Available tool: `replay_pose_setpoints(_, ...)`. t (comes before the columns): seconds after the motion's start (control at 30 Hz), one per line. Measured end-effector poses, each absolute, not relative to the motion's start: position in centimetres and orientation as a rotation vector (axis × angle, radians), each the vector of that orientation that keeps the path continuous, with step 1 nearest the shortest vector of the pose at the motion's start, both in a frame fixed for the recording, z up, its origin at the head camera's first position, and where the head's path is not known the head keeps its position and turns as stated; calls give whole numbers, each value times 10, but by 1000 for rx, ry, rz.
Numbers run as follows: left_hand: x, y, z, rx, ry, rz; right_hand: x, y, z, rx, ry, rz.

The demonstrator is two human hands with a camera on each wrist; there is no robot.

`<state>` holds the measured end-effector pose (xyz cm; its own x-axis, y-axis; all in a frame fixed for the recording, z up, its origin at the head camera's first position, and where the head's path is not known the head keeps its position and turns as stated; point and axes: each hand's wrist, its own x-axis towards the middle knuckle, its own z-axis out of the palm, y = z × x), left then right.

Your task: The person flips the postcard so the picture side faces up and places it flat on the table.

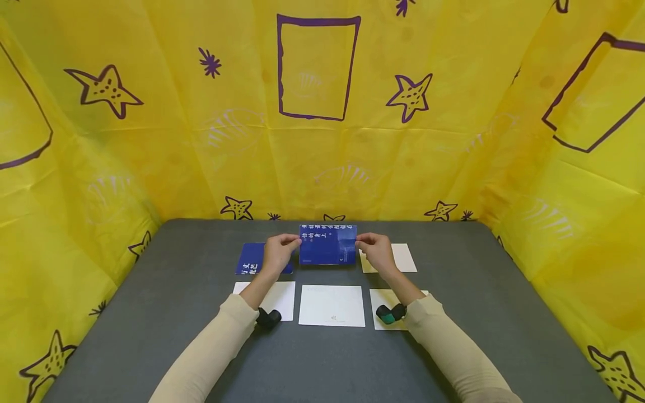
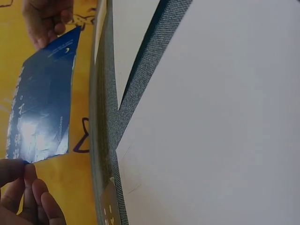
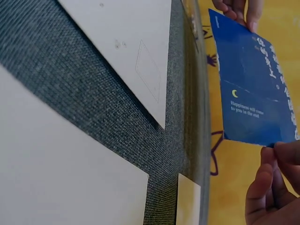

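A blue postcard (image 1: 327, 249) with white characters is raised above the back row of cards, its printed face toward the head camera. My left hand (image 1: 278, 252) pinches its left edge between thumb and finger. At the opposite edge, my right hand (image 1: 377, 252) pinches it the same way. The right wrist view shows a small yellow moon and white lettering on the blue postcard (image 3: 253, 84). In the left wrist view, light glares off the blue postcard (image 2: 47, 98). Partly behind my left hand lies another blue card (image 1: 250, 258) with white characters.
White cards lie on the dark grey table (image 1: 322, 369): a front-middle card (image 1: 331, 305), a front-left card (image 1: 282, 299) and front-right card (image 1: 381, 296) partly under my wrists, and a back-right card (image 1: 405, 257). A yellow patterned cloth (image 1: 322, 151) surrounds the table's back and sides.
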<state>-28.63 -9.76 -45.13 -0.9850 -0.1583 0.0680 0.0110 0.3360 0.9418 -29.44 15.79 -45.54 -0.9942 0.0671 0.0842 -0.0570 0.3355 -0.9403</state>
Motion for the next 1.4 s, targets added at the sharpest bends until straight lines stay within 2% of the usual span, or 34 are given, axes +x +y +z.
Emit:
replay_pose_setpoints(0.47, -290, -89, -457, 240, -2448, -1606, -298, 153, -456, -161, -2494, 1796)
replay_pose_setpoints(0.93, -294, -89, -462, 227, -2566, -1591, -305, 149, -462, -339, -2582, 1734)
replay_pose_setpoints(1.4, -289, -87, -460, 110, -2949, -1205, -306, 154, -467, -204, -2773, 1642)
